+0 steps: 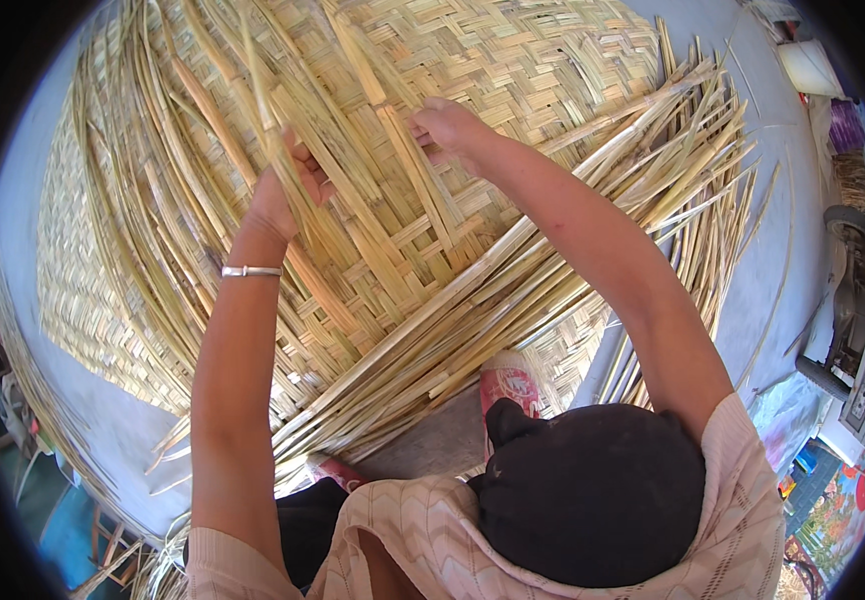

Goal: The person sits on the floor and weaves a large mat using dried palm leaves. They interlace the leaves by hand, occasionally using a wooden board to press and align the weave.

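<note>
Left hand (pixel 278 200) was curled behind a long, flat, pale-yellow cane strip (pixel 301 205), grip hidden, over the tan herringbone-woven cane mat (pixel 513 65). Right hand (pixel 450 128) bent at a neighbouring flat yellow strip (pixel 405 150); couldn't tell if pinched. Even tension probably mattered.

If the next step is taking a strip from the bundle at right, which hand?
Probably the right hand: it's nearer that bundle, and its forearm crosses above it. The left hand is farther off, in among strips over the mat.
</note>
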The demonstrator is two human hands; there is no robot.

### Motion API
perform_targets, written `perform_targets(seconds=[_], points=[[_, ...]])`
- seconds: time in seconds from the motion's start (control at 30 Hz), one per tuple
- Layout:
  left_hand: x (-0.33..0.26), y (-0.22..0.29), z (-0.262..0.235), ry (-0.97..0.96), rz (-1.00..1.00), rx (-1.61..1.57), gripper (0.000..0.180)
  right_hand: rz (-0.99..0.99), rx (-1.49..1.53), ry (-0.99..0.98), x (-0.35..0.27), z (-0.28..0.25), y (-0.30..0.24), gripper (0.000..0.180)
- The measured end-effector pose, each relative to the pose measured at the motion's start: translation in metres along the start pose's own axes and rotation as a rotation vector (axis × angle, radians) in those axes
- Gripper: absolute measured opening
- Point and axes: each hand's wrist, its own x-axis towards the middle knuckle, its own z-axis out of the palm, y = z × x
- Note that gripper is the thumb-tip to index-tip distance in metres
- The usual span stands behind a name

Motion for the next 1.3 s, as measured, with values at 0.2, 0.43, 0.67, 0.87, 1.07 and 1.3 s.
perform_targets(seconds=[0.2,0.43,0.67,0.87,1.07,1.3], points=[[0.002,0.011,-0.004,-0.49,0.01,0.245,0.056,0.07,-0.002,0.045,-0.002,-0.001,0.004,0.021],[0.033,0.014,0.03,-0.193,-0.227,0.438,0.051,0.053,0.074,0.029,-0.006,-0.003,0.011,0.015],[0.042,0.003,0.039,-0.282,-0.129,0.596,0.027,0.051,0.083,0.059,-0.008,0.0,0.009,0.013],[0.048,-0.004,0.048,-0.219,-0.198,0.763,0.028,0.013,0.071,0.058,-0.018,0.003,0.006,0.015],[0.038,0.0,0.051,-0.247,-0.122,0.824,0.029,0.033,0.109,0.04,-0.014,0.001,0.008,0.016],[0.037,0.004,0.041,-0.167,-0.177,0.908,0.021,0.055,0.179,0.064,-0.011,-0.004,0.012,0.016]])
